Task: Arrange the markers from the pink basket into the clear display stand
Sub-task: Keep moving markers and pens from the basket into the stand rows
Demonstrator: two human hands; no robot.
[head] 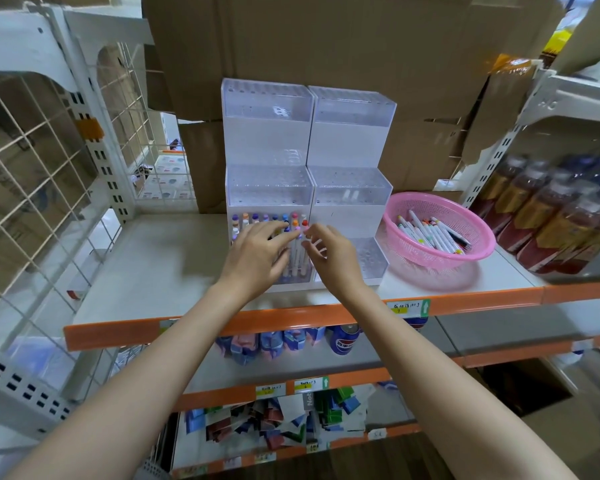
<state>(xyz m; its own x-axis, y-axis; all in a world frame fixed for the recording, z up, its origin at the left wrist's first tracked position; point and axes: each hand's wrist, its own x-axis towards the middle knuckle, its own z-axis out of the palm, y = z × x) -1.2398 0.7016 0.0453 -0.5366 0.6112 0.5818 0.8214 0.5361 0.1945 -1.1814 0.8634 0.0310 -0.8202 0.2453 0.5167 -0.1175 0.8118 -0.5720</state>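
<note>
Status: early-to-mid, well under half by my read.

- Clear display stand [350, 147]: two stepped units side by side on the shelf [160, 258], three tiers each.
- Done: only the bottom tier of the left unit is loaded. The standing markers [267, 218] sit upright, coloured caps up, in several rows. The hands cover the front rows, so I can't tell whether that tier is full.
- Not done: the left unit's middle tier [269, 181] and top tier [267, 98] show bare holes. The right unit looks empty too, including its bottom tier [369, 258].
- Pink basket [430, 261]: just right of the stand on the same shelf. It holds a loose pile of basket markers [430, 233], white barrels lying crosswise. Plenty left to move.

Hands, both over the loaded tier:
- Left hand [257, 251]: fingers extended and spread, tips on or just above the caps. Nothing gripped.
- Right hand [329, 254]: fingers loosely curled, index and thumb close to a pink-capped marker at the tier's right edge. Can't tell whether it pinches that marker or just touches it.

Judgement: seating or straightening markers in this tier, then fetching more from the basket. Five tiers look untouched.
</note>
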